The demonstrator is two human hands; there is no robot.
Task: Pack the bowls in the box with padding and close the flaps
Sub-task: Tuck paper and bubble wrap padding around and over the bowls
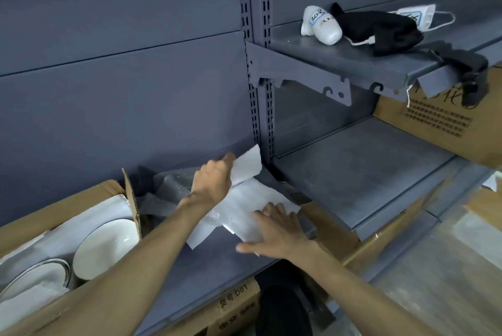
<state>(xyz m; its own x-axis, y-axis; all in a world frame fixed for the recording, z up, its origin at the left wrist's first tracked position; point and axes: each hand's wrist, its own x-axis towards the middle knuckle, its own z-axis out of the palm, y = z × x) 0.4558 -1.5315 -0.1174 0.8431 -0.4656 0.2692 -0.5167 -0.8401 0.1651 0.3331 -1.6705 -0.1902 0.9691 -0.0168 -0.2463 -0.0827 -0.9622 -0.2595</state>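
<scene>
An open brown cardboard box [103,194] sits at the left end of a grey metal shelf [217,257], and everything else is placed from it. Inside the box, white ceramic bowls [104,246] stand on edge among sheets of white padding. Just right of the box, a crumpled clear bubble-wrap sheet [173,186] lies against the back wall. Further right of the box, white foam padding sheets [244,205] lie spread on the shelf. The left hand [212,181] reaches past the box and pinches the raised far corner of one sheet, its fingers curled round the edge. The right hand [277,229] presses the sheets flat with straight, spread fingers, at the sheets' near right side. Far above and right of the box, an upper shelf carries a white plastic bottle [322,24] beside black cloth [380,29].
</scene>
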